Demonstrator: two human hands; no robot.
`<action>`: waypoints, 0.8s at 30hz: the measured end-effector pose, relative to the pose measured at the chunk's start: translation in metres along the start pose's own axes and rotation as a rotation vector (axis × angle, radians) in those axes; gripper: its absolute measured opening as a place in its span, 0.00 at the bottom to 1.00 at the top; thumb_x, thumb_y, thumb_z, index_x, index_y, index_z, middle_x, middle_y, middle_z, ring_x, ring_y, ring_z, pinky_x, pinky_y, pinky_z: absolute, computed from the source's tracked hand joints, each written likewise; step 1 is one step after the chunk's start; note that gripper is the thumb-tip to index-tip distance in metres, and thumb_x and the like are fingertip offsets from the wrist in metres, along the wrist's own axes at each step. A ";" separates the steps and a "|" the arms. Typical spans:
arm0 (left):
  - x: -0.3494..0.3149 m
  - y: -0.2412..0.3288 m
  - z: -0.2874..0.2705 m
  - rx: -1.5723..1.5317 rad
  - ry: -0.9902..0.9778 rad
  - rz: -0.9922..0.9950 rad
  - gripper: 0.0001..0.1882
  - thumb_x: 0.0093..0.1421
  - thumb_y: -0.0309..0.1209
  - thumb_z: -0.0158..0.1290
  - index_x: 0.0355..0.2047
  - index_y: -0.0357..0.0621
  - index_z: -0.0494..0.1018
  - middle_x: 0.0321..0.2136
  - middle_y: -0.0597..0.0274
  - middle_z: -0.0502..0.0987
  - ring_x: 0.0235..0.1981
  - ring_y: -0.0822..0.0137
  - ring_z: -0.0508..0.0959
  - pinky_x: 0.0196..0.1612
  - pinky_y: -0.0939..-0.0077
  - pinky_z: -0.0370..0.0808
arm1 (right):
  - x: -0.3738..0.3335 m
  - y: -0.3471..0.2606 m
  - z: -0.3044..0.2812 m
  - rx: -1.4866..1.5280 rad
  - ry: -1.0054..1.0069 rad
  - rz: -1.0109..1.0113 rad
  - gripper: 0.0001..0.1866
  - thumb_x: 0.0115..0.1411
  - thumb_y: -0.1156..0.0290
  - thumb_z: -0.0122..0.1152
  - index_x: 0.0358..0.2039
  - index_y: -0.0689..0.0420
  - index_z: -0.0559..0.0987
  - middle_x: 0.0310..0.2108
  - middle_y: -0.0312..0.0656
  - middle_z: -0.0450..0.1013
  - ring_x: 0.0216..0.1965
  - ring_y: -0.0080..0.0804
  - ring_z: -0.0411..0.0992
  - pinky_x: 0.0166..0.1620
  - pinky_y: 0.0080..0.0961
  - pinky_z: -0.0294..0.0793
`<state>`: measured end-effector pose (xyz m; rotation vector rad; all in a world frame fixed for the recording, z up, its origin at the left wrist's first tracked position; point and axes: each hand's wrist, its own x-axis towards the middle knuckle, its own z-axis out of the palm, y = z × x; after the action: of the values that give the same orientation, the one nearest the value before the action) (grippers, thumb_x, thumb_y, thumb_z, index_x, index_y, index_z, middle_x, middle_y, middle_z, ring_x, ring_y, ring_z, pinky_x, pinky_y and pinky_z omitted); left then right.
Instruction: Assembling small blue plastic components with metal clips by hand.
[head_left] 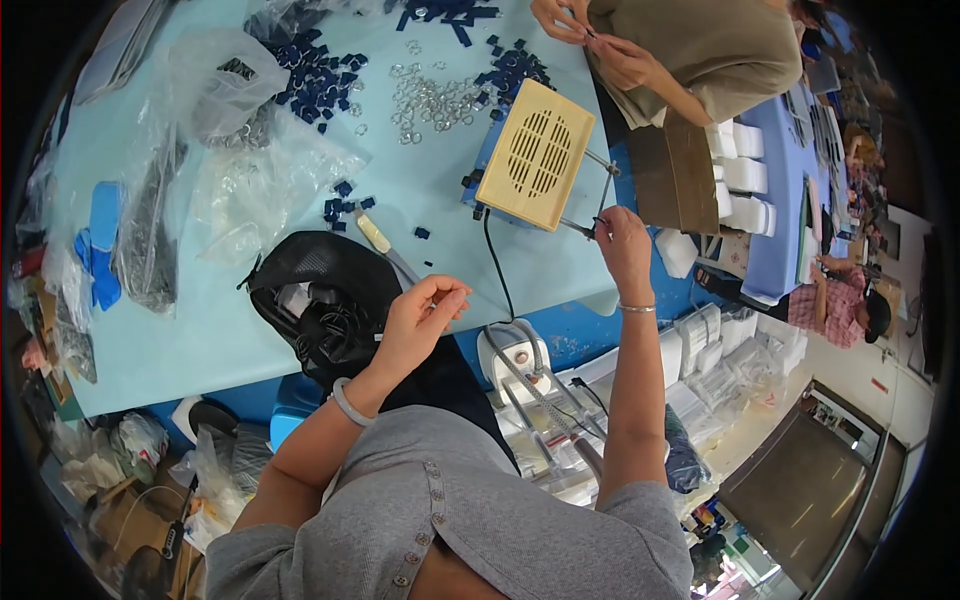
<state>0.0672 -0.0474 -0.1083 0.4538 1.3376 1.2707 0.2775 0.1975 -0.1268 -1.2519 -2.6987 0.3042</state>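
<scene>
My right hand (pixel 624 243) pinches a small dark piece (pixel 599 221) beside two metal rods (pixel 577 229) that stick out from a blue box-shaped device (pixel 486 165). A cream slotted cover (pixel 537 155) tops the device. Whether the piece touches the rods, I cannot tell. My left hand (pixel 425 318) hovers at the near side of the table, thumb and fingers closed together; anything inside them is hidden. Below it lies a black mesh bag (pixel 320 268) with dark cords in it. A cutter with a pale handle (pixel 374 232) rests beyond that hand, near several small navy fabric pieces (pixel 345 208).
Piles of navy pieces (pixel 315 85) and metal rings (pixel 435 98) cover the far side of the light-blue table (pixel 400 180). Clear plastic bags (pixel 255 180) lie left. A co-worker's hands (pixel 610 50) work at the far right, near a cardboard box (pixel 670 175). A black cord (pixel 497 265) hangs from the device.
</scene>
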 end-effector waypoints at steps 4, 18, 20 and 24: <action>0.001 -0.001 -0.001 -0.007 -0.002 0.005 0.08 0.62 0.29 0.47 0.37 0.37 0.72 0.27 0.66 0.74 0.27 0.80 0.71 0.29 0.88 0.68 | -0.003 0.002 -0.002 0.052 -0.005 -0.027 0.06 0.47 0.78 0.58 0.25 0.58 0.70 0.24 0.43 0.69 0.28 0.43 0.69 0.32 0.35 0.68; 0.001 0.001 0.002 0.004 0.003 -0.012 0.08 0.62 0.30 0.47 0.37 0.38 0.72 0.27 0.66 0.74 0.27 0.80 0.71 0.29 0.87 0.68 | -0.003 -0.004 -0.010 -0.084 -0.003 -0.143 0.06 0.46 0.78 0.57 0.25 0.57 0.69 0.23 0.42 0.68 0.28 0.41 0.68 0.32 0.34 0.67; 0.000 0.001 0.002 0.015 0.008 -0.009 0.08 0.62 0.30 0.47 0.37 0.38 0.72 0.27 0.66 0.74 0.27 0.80 0.71 0.29 0.87 0.68 | -0.002 -0.004 -0.009 -0.083 -0.016 -0.159 0.07 0.46 0.77 0.58 0.25 0.57 0.69 0.23 0.43 0.67 0.28 0.42 0.67 0.33 0.35 0.66; 0.000 -0.002 0.001 0.001 0.004 0.000 0.08 0.62 0.30 0.47 0.37 0.37 0.72 0.27 0.66 0.73 0.28 0.80 0.71 0.29 0.87 0.68 | 0.000 -0.003 -0.006 -0.081 -0.026 -0.178 0.07 0.45 0.77 0.58 0.25 0.57 0.70 0.23 0.43 0.68 0.29 0.42 0.67 0.33 0.35 0.67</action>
<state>0.0686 -0.0473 -0.1098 0.4517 1.3418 1.2713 0.2761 0.1966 -0.1200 -1.0228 -2.8458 0.1913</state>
